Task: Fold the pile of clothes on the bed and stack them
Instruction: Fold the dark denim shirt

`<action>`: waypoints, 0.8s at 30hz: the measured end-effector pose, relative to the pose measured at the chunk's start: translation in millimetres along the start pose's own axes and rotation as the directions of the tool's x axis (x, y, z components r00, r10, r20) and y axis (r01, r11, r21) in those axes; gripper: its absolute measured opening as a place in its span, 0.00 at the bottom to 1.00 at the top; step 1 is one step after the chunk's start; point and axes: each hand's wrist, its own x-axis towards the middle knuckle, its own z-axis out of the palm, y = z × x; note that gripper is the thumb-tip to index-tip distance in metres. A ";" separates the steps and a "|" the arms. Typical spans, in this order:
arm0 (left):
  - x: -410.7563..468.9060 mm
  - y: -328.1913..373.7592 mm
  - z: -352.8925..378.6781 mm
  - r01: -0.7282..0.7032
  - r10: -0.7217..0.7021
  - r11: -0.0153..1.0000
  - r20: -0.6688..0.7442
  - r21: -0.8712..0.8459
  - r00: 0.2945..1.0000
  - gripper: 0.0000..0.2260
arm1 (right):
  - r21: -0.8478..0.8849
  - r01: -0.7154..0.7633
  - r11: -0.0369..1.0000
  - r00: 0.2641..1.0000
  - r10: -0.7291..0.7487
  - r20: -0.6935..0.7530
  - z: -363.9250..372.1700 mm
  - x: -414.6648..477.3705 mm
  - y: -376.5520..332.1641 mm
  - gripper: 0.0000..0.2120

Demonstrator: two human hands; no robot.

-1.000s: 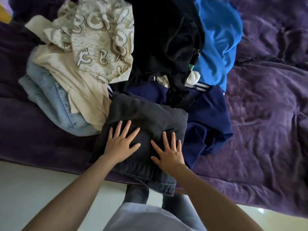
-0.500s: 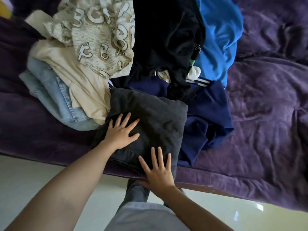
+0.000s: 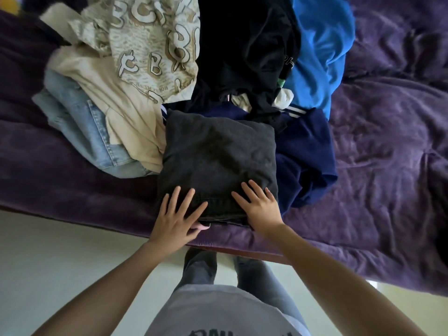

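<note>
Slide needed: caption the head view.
Left hand and right hand rest on folded dark grey jeans at the bed edge, unfolded clothes behind.

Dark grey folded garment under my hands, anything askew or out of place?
Nothing damaged. The dark grey garment is folded fairly square, but overlaps the navy garment and sits at the near edge of the bed, with left hand and right hand flat on it.

I see a folded dark grey garment (image 3: pixel 218 154) lying flat and square at the bed (image 3: pixel 388 166) edge nearest me. Behind it the pile is crumpled: light blue jeans (image 3: pixel 80 122) under a cream top (image 3: pixel 116 98), a letter-printed beige shirt (image 3: pixel 150 44), a black garment (image 3: pixel 242 40), a bright blue top (image 3: pixel 320 44), and a navy piece (image 3: pixel 308 154) touching its right side
</note>
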 end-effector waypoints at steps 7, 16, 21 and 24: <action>51.4 2.9 -11.1 0.104 -0.091 0.990 0.130 -0.092 0.987 0.58 | 0.101 0.032 0.994 0.998 -0.037 0.051 -51.8 24.5 35.8 0.29; 60.4 26.9 -8.8 0.261 -0.254 0.964 0.115 -0.053 0.960 0.70 | 0.135 0.074 0.988 0.987 -0.092 0.131 -80.0 49.2 50.2 0.19; 53.6 45.2 13.6 0.294 -0.288 0.955 0.117 -0.042 0.950 0.70 | 0.135 0.102 0.986 0.982 -0.121 0.145 -53.7 53.9 52.6 0.16; 53.5 46.0 21.1 0.262 -0.259 0.965 0.111 -0.007 0.959 0.69 | 0.131 0.109 0.985 0.979 -0.129 0.156 -47.6 56.5 56.4 0.15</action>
